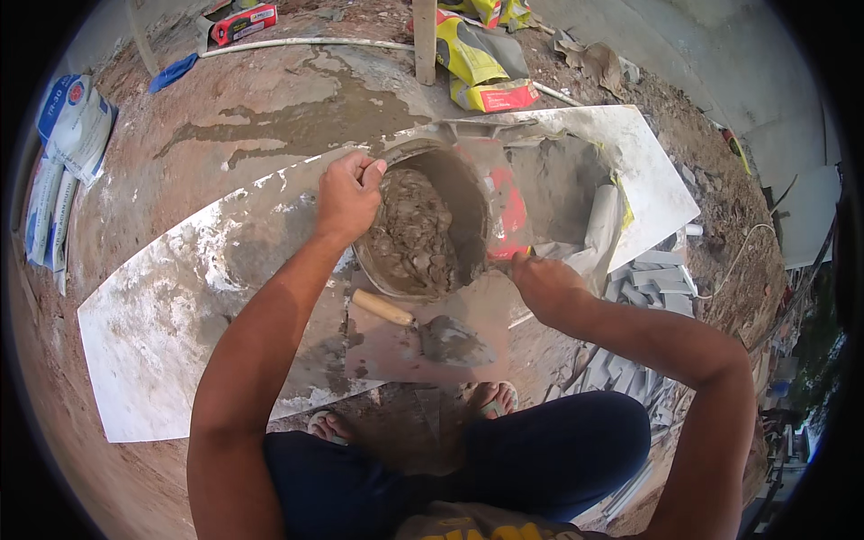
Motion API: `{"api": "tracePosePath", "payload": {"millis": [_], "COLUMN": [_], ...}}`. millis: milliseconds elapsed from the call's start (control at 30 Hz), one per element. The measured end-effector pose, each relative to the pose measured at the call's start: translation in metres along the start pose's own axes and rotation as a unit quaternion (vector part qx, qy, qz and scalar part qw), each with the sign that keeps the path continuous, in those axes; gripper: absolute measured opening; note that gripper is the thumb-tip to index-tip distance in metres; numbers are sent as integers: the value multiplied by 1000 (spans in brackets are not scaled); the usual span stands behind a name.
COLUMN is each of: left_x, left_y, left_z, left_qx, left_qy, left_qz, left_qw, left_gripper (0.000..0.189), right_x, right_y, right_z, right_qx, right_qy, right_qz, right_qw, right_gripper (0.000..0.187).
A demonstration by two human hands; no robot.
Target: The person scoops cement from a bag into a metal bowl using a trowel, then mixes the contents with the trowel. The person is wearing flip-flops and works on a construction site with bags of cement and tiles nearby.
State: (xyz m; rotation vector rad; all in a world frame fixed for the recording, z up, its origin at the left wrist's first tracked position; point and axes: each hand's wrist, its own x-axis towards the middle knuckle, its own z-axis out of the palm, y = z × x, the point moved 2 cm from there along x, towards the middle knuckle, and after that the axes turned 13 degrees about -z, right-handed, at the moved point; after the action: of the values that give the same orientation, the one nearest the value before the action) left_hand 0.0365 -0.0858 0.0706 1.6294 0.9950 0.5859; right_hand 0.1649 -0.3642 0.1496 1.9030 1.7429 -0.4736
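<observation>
A round bucket [470, 192] stands tilted before me, with thick, wet grey-brown mortar [412, 236] heaped inside. My left hand [349, 192] grips its left rim, thumb uppermost. At the lower right of the bucket, my right hand [550, 287] is closed around the handle of a mortar-coated tool [496, 265]. That tool's working end is at the rim and blends with the mortar, so its shape is unclear. Below the bucket lies a pointed trowel [453, 341] with a wooden handle, its blade smeared grey. An opened bag [511, 212] holding grey powder [550, 179] lies right of the bucket.
A stained white board [148, 364] lies beneath everything. Broken tile pieces [611, 374] are piled at right. Yellow bags [482, 64] and a wooden post [424, 40] stand beyond, with a white pipe [304, 42] on the ground. Blue-white sacks [77, 128] stand at left.
</observation>
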Motion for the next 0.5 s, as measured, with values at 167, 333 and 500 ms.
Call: {"api": "tracePosePath", "payload": {"millis": [167,333,500], "left_x": [-7,-8,-12], "left_y": [0,-31,-52], "left_z": [-3,-10,-25], "left_qx": [1,-12,-33], "left_qy": [17,62,97], "left_qz": [2,20,-12], "left_qw": [1000,998,995], "left_gripper": [26,27,34], "right_x": [2,24,51], "right_y": [-33,-62,-90], "right_z": [1,8,-28], "right_qx": [142,269,322], "right_qy": [-36,-36,-139], "right_qz": [-8,-16,-45], "right_qw": [989,962,935], "right_gripper": [24,29,24]}}
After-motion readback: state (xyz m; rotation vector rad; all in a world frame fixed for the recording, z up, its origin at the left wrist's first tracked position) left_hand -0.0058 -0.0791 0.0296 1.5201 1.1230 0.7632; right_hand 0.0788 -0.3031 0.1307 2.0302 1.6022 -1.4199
